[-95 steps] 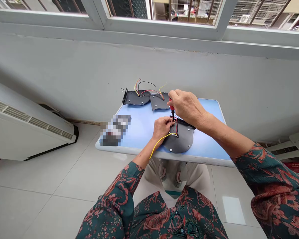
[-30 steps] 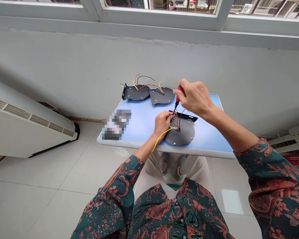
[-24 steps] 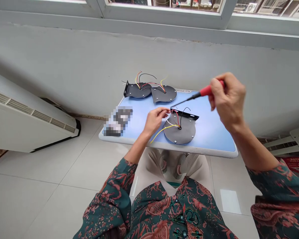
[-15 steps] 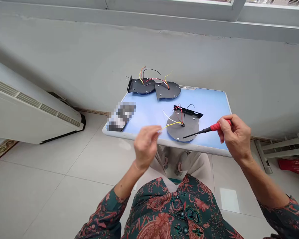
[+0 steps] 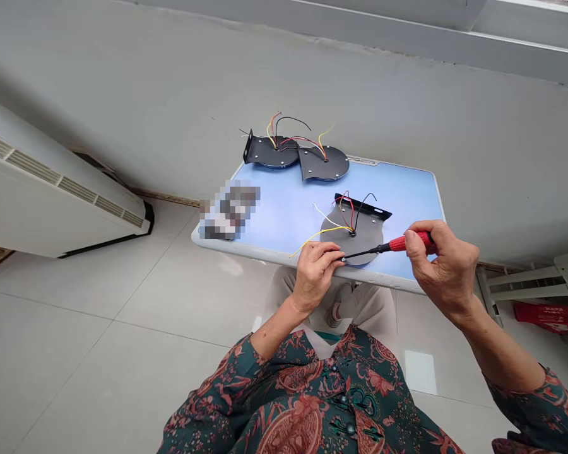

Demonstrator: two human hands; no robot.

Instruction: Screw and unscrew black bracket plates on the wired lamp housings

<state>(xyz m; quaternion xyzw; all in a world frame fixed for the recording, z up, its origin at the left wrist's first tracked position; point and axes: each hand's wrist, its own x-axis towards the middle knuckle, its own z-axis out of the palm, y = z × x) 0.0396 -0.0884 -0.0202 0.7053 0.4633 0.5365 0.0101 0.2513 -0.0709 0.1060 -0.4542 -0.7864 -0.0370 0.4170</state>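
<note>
My right hand (image 5: 442, 261) is wrapped round the red handle of a screwdriver (image 5: 407, 242), whose dark shaft points left, low across a round grey metal plate (image 5: 334, 221). The shaft's tip meets a small shiny screw (image 5: 343, 259) near the plate's front edge. Right beside that tip, my left hand (image 5: 315, 274) has its thumb and fingers pinched together; what lies between them is hidden. From the plate's middle hole come white, red, black and yellow wires. The yellow wire (image 5: 307, 243) hangs free just above my left hand. A black slotted flange (image 5: 362, 206) stands along the plate's back.
Two similar dark plates with wires, one on the left (image 5: 274, 153) and one on the right (image 5: 329, 164), lie at the back of the small blue table (image 5: 407, 189). A blurred-out object (image 5: 231, 211) rests at the table's left. A white appliance (image 5: 61, 183) stands on the floor further left.
My left hand has let go of the yellow wire and moved right to the plate's front edge. The screwdriver's tip has shifted slightly left onto the screw. The view has tilted a little.
</note>
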